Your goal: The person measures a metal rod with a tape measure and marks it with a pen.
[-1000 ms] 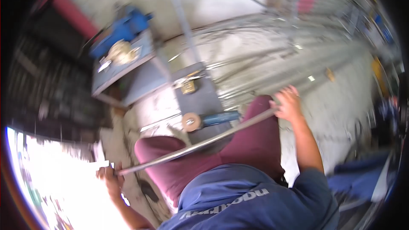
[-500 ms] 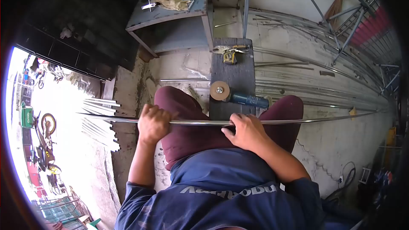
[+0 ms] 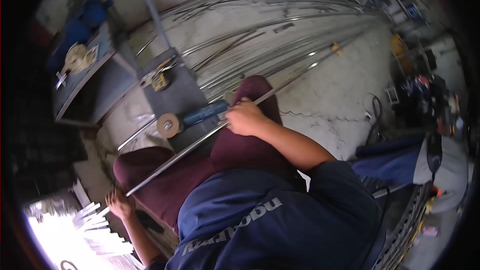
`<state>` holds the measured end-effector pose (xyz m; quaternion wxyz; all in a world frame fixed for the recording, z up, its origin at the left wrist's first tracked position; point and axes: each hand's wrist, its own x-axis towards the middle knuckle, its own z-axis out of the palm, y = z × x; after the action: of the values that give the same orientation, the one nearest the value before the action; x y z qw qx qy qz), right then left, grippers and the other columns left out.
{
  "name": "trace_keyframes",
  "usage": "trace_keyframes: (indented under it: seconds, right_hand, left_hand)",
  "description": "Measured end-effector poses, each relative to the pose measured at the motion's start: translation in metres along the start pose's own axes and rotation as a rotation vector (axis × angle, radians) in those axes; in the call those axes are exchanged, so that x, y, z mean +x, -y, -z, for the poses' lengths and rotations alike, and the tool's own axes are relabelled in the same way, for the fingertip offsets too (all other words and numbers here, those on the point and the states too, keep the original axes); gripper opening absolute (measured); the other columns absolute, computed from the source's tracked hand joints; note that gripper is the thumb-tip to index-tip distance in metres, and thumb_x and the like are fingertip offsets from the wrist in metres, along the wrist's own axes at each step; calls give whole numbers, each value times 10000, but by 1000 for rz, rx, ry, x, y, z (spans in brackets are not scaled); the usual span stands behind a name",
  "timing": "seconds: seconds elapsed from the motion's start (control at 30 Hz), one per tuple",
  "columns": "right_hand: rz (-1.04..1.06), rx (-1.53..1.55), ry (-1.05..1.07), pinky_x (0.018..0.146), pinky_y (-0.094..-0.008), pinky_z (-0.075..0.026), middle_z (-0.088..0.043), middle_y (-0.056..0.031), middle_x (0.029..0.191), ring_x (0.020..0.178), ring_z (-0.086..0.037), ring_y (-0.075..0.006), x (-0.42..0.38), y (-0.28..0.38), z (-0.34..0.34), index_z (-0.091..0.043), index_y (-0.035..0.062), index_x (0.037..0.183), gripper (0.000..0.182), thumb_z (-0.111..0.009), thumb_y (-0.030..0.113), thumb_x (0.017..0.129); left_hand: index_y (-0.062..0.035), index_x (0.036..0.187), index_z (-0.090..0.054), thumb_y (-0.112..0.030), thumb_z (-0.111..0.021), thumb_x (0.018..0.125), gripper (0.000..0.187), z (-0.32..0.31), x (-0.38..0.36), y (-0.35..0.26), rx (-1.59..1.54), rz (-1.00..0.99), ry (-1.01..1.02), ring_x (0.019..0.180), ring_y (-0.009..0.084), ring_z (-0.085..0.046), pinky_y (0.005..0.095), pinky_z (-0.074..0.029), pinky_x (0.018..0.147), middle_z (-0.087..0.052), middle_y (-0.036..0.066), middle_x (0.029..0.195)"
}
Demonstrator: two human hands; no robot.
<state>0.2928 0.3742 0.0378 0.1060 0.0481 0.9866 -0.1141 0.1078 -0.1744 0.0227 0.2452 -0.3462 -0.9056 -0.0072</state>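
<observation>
A long shiny metal tube [image 3: 175, 159] runs at a slant across my thighs, from lower left to upper right. My left hand [image 3: 120, 205] is closed round it near my left knee. Further along, beside my other knee, my right hand [image 3: 246, 118] grips the same tube. Just beyond the tube, a blue angle grinder [image 3: 202, 114] with a brown disc [image 3: 168, 125] lies on a dark narrow bench [image 3: 175, 94]. A yellow and black tape measure [image 3: 160, 82] rests higher up on that bench, beside some pliers.
Many metal tubes [image 3: 300, 45] lie along the floor by the wall. At the left stands a metal table [image 3: 107, 50] with a pale cloth [image 3: 79, 57] on it. More tube ends [image 3: 95, 225] stick out at lower left. Behind my right side are blue and grey fabric [image 3: 395, 162] and a cable [image 3: 377, 110].
My head view has turned to the right. The tube, level across my lap before, now appears slanted. My hands are further apart along it, the left one lower in view.
</observation>
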Motion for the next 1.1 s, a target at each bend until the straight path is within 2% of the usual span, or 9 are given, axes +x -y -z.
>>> trace_keyframes:
  seconds: [0.07, 0.33, 0.5, 0.53, 0.7, 0.8, 0.87, 0.97, 1.1]
  right_hand:
    - [33, 28, -82, 929, -509, -522, -812, -142, 889, 880, -788, -338, 5, 4, -12, -824, 112, 833, 225, -748, 321, 870]
    - [53, 12, -208, 779, -457, -490, -781, -103, 759, 734, -754, -279, 7, 12, -23, -791, 131, 711, 164, -742, 257, 805]
    - [24, 126, -276, 867, -409, -442, -775, -83, 773, 802, -744, -269, -15, -21, -30, -794, 135, 738, 166, -764, 271, 828]
    - [15, 130, -284, 875, -408, -439, -774, -81, 775, 813, -743, -265, -21, -25, -35, -798, 136, 751, 154, -763, 264, 828]
    - [-37, 50, -249, 908, -411, -446, -775, -78, 804, 823, -730, -261, -43, -36, -24, -809, 125, 818, 128, -771, 247, 815]
    - [-21, 96, -325, 903, -416, -455, -771, -85, 812, 810, -724, -273, -45, -40, -26, -808, 113, 823, 158, -779, 269, 825]
    - [-38, 96, -430, 897, -418, -457, -770, -85, 809, 816, -725, -274, -46, -38, -26, -808, 115, 821, 164, -778, 276, 831]
    - [-61, 26, -267, 896, -419, -458, -771, -89, 812, 827, -725, -274, -41, -32, -27, -806, 117, 812, 177, -777, 287, 850]
    - [-45, 55, -256, 900, -446, -462, -784, -102, 846, 871, -751, -287, -41, -18, -21, -815, 114, 826, 159, -744, 250, 870]
  left_hand:
    - [-75, 754, -585, -255, -641, 1088, 384, -6, -1, 14, 17, 26, 8, 698, 401, -623, 528, -475, 694, -614, 171, 708]
    - [-44, 762, -636, -269, -623, 1108, 413, -49, -7, 31, 22, 72, 36, 700, 416, -639, 540, -494, 720, -656, 181, 719]
    - [-71, 741, -597, -238, -640, 1100, 398, -38, 2, -3, 16, 15, -19, 645, 366, -597, 490, -450, 662, -614, 135, 681]
    - [-55, 813, -651, -308, -614, 1103, 387, -41, -5, -4, 20, 37, 6, 663, 388, -609, 506, -464, 699, -652, 154, 720]
    - [-126, 728, -515, -393, -578, 1139, 494, 7, 27, -28, 42, -81, -99, 612, 325, -556, 475, -431, 673, -550, 93, 653]
    - [-130, 705, -479, -227, -668, 1093, 442, 35, 51, -26, 113, -100, -193, 578, 326, -518, 474, -416, 635, -495, 89, 623]
    - [-129, 706, -494, -250, -642, 1098, 436, 47, 62, -33, 104, -132, -159, 572, 291, -512, 462, -414, 627, -504, 74, 621]
    - [-121, 691, -500, -236, -640, 1088, 436, 12, 31, -31, 36, -50, -30, 572, 302, -524, 459, -407, 618, -502, 86, 618]
    - [-101, 672, -452, -139, -693, 1069, 466, 44, 50, -21, 118, -142, -214, 554, 332, -485, 472, -400, 608, -419, 103, 595]
